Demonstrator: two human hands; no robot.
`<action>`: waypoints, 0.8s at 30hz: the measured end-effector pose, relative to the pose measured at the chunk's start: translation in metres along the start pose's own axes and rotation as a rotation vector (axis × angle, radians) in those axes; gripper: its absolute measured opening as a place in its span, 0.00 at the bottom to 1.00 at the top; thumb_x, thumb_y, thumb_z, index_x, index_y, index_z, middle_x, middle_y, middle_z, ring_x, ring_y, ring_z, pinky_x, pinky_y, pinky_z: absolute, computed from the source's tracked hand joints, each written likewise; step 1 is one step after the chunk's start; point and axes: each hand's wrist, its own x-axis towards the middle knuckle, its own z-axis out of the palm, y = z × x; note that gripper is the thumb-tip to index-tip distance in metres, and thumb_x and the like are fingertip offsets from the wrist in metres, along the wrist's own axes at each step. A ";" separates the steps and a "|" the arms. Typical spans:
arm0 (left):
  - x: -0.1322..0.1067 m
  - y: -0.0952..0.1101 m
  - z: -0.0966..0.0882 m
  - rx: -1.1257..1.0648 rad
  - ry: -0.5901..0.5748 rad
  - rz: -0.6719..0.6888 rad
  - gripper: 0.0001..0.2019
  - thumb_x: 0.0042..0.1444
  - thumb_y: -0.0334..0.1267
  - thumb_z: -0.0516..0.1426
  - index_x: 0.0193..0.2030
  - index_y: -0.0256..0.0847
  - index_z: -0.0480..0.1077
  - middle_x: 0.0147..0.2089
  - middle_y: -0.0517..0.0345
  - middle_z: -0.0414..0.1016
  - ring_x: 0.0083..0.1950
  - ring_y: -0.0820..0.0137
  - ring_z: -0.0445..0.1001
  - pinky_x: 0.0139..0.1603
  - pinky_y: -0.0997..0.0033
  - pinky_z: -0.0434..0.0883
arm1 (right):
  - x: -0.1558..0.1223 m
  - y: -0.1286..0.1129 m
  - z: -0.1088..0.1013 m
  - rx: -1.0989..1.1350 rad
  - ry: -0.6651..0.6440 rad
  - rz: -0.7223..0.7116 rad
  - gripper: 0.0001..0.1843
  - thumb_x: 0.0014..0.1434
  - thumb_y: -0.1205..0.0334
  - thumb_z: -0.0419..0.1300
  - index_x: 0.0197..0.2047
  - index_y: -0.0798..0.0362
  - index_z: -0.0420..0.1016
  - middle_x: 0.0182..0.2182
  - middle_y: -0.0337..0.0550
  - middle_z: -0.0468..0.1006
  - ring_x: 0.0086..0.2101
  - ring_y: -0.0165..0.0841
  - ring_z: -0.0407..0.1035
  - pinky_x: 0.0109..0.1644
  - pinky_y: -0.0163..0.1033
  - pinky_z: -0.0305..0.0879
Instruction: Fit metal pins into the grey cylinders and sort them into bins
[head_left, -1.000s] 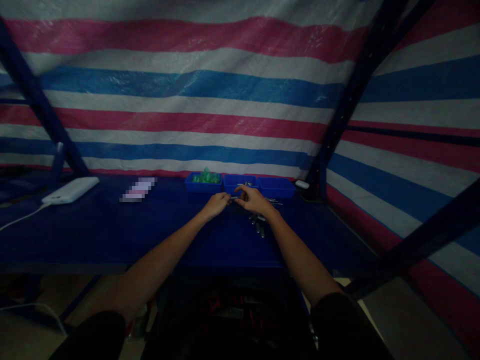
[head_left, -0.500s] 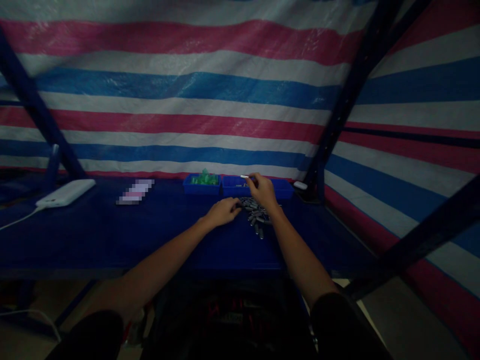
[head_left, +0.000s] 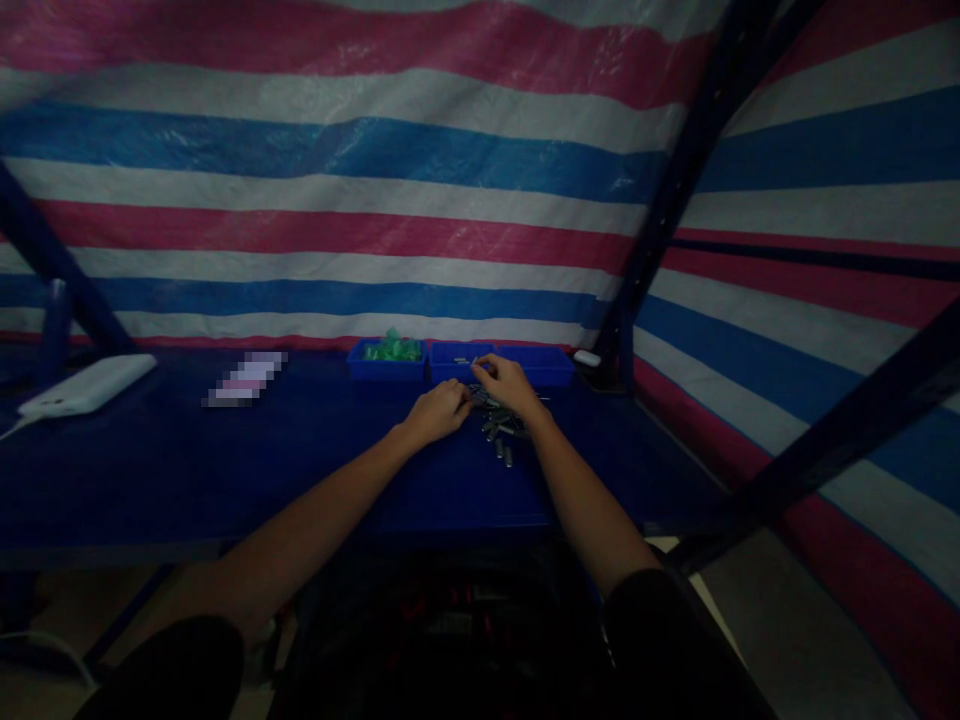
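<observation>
Over the blue table, my left hand (head_left: 437,412) is closed, fingertips pinched at the left side of a heap of small grey cylindrical pieces (head_left: 499,428). What it holds is too dark and small to name. My right hand (head_left: 508,384) is closed in a pinch above the heap, close to my left fingertips. A small pale slim piece (head_left: 475,362) shows at its fingertips, its kind unclear. Just behind the hands stands a blue bin (head_left: 442,372) with a few small slim pieces inside. Part of the heap is hidden by my right hand.
Left of that bin, another blue bin (head_left: 386,372) holds green translucent pieces. A third blue bin (head_left: 544,372) stands on the right, near a small white object (head_left: 586,358). A white power bank with a cable (head_left: 90,385) and a blurred-out flat item (head_left: 246,380) lie left.
My right hand has come down from the middle bin toward my left hand, carrying the pale slim piece. My left hand stays by the heap. The view has shifted slightly.
</observation>
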 end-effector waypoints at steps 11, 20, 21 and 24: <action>0.008 -0.021 -0.006 -0.492 0.262 -0.356 0.18 0.58 0.44 0.42 0.28 0.37 0.66 0.25 0.58 0.67 0.30 0.70 0.66 0.31 0.73 0.61 | -0.001 -0.015 0.018 0.051 -0.106 -0.201 0.14 0.51 0.64 0.57 0.43 0.53 0.69 0.27 0.36 0.70 0.27 0.27 0.64 0.34 0.33 0.59; 0.008 -0.021 -0.007 -0.585 0.245 -0.338 0.23 0.60 0.47 0.39 0.33 0.35 0.69 0.23 0.58 0.66 0.25 0.72 0.65 0.29 0.74 0.62 | -0.001 -0.028 0.005 0.003 0.012 -0.193 0.12 0.59 0.56 0.50 0.33 0.54 0.69 0.27 0.40 0.73 0.28 0.29 0.65 0.33 0.32 0.57; 0.008 -0.022 -0.008 -0.500 0.224 -0.255 0.20 0.60 0.43 0.41 0.36 0.35 0.70 0.26 0.57 0.68 0.29 0.71 0.67 0.33 0.73 0.64 | 0.001 -0.027 0.003 -0.007 0.062 -0.174 0.13 0.59 0.55 0.49 0.34 0.54 0.69 0.27 0.40 0.73 0.28 0.29 0.65 0.33 0.32 0.57; 0.009 -0.021 -0.010 -0.177 0.109 0.013 0.13 0.56 0.34 0.48 0.44 0.38 0.70 0.39 0.52 0.69 0.42 0.67 0.67 0.45 0.69 0.64 | 0.008 -0.021 -0.002 -0.107 0.230 -0.063 0.15 0.60 0.52 0.48 0.41 0.53 0.68 0.27 0.41 0.74 0.29 0.31 0.67 0.34 0.34 0.57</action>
